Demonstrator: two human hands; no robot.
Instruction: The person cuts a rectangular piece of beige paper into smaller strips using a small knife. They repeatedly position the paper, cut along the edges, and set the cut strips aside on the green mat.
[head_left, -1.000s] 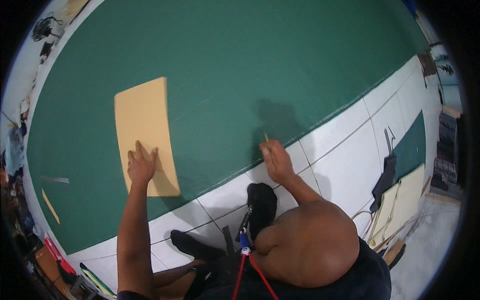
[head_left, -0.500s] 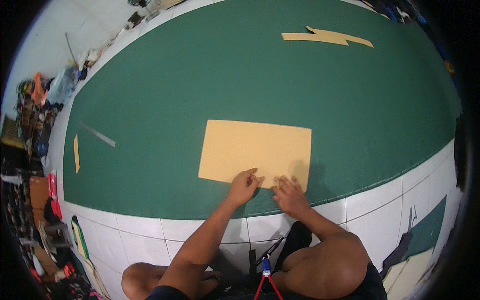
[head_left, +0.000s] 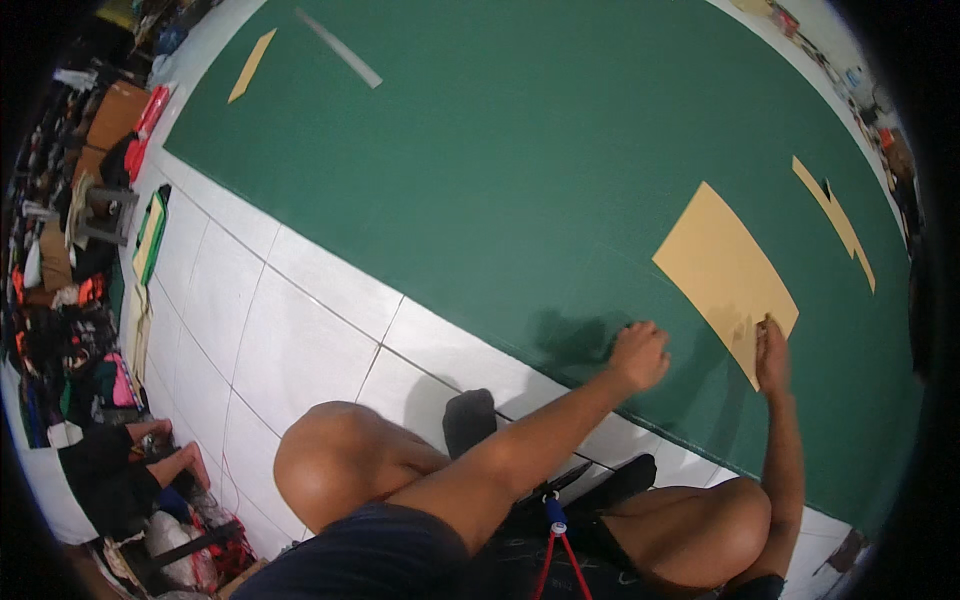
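Note:
A rectangular tan sheet (head_left: 725,280) lies flat on the large green surface (head_left: 500,200), slanting in the right half of the view. My right hand (head_left: 772,355) is over its near right end, with fingers bent together and fingertips above the sheet. Whether those fingers pinch anything is hidden. My left hand (head_left: 640,355) is off the sheet, to its left, raised over the green surface and casting a shadow there. Its fingers are curled in, and whatever they may hold cannot be made out.
A jagged tan strip (head_left: 835,220) lies beyond the sheet at right. Far left are a small tan strip (head_left: 252,65) and a grey ruler-like strip (head_left: 340,48). White floor tiles (head_left: 300,310) border the green surface. Another person's legs (head_left: 150,455) and cluttered goods are at left.
My view has turned left, so the sheet appears farther right and tilted. My left hand has come away from the sheet's near edge. The right hand stays near the sheet's right end.

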